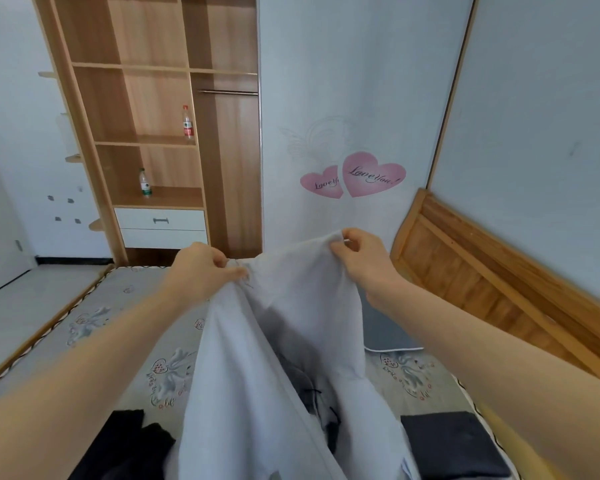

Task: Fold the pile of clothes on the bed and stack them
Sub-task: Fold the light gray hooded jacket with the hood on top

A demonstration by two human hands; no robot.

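Clothes lie heaped on the bed; we hold one white garment up above it, left hand and right hand each pinching its top edge; its length hangs down toward us.

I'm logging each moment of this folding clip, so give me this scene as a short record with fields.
setting: bed with patterned cover
held item: white garment, lifted above the bed
left hand: pinches garment's top edge
right hand: pinches garment's top edge
unfolded: black clothes, near left
folded: dark item, near right
background: wardrobe shelves, two bottles
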